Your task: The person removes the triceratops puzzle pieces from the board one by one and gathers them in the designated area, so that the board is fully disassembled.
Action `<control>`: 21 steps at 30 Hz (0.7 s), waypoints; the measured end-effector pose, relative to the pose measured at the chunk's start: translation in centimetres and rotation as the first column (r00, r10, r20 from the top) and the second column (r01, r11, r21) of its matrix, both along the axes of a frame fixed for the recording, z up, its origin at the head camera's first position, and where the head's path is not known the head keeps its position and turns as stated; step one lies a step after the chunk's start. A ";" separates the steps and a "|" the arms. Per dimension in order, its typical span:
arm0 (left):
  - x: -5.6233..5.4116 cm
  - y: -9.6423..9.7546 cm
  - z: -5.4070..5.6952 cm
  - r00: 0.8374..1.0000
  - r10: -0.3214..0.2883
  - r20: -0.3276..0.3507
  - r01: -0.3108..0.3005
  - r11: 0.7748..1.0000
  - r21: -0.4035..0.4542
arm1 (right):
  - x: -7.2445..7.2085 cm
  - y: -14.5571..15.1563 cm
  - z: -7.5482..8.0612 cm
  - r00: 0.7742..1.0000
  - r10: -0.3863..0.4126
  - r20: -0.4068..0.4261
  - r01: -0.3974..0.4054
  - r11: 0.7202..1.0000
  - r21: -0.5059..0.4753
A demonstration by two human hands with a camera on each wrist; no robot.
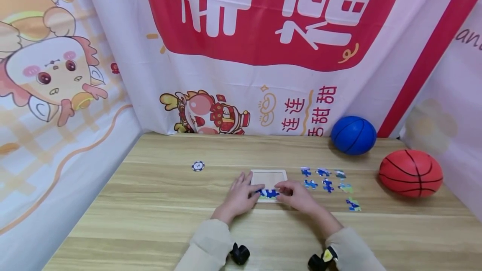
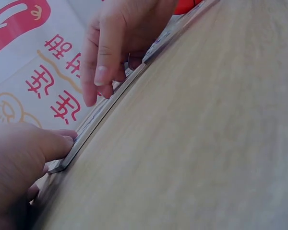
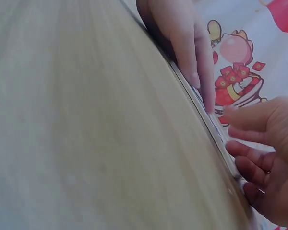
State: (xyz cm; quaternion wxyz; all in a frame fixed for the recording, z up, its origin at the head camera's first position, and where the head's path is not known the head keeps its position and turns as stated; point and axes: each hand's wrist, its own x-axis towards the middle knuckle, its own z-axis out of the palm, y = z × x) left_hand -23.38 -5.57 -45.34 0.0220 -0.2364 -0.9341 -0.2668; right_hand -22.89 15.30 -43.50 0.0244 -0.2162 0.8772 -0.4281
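Observation:
A shallow puzzle tray [image 1: 269, 171] with a pale rim lies on the table, and a row of blue and green jigsaw pieces [image 1: 268, 194] fills its near side. My left hand [image 1: 240, 195] rests at the tray's left side, its fingers on the left end of that row. From the right, my right hand [image 1: 299, 195] reaches over the tray's edge, thumb and forefinger at the row's right end. In the left wrist view, the right hand's fingers [image 2: 103, 72] point down close over the tray, with no piece visible between them. The right wrist view shows its thumb and fingers apart.
Right of the tray, several loose jigsaw pieces [image 1: 327, 185] lie spread on the wooden table [image 1: 150, 221]. Behind them sit a blue ball [image 1: 353, 135] and a red ball [image 1: 410, 173]. A round chip [image 1: 198, 166] lies at the left. A printed curtain [image 1: 233, 74] hangs behind.

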 end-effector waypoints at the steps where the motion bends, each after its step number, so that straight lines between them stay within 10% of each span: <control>1: 0.0 0.0 0.0 1.000 -0.001 0.002 0.001 1.000 0.000 | 0.0 -0.1 -0.2 1.000 -0.003 -0.029 0.004 1.000 0.015; 21: -0.2 0.0 -0.1 1.000 0.006 0.012 -0.005 1.000 -0.016 | 0.1 -1.0 -1.5 0.987 -0.141 -0.077 0.150 0.981 0.122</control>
